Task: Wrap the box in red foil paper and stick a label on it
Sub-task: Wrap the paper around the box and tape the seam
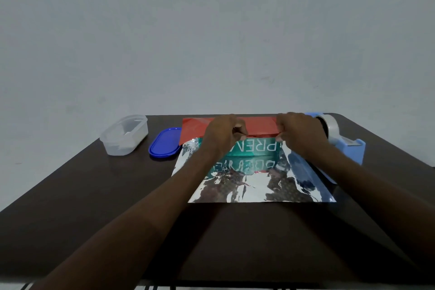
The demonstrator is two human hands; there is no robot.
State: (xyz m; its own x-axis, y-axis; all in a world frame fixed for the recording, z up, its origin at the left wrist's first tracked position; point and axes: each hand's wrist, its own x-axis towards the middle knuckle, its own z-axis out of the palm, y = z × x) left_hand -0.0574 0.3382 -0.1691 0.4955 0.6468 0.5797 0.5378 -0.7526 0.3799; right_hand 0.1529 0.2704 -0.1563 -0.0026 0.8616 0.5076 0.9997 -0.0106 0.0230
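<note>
Dark brown table (82,195), set against a plain pale wall (211,30).

Sheet of red foil paper (259,186), laid silver side up across the middle of the table, red face showing only on the far flap folded toward the viewer over the box. Silver surface creased, mirroring the box lettering.

Teal box (254,148), placed on the foil near its far edge, white upside-down lettering on the near face, top partly covered by the red flap.

Left hand (223,134), fingers curled, pinching the red flap's near edge at the box's left part. Grip narrow, closed on the paper.

Right hand (299,129), fingers curled likewise, pinching the same edge at the box's right part. Grip narrow, closed on the paper. Both forearms stretched from the near edge of the table.

Clear plastic container (124,134), lidless, standing at the far left of the table, well apart from the foil.

Blue oval lid (164,142), lying flat between the container and the foil, just beside the foil's left edge.

Blue tape dispenser (346,146) with a roll of clear tape, at the far right, partly hidden behind the right hand, near the foil's right edge.

Label not seen.
</note>
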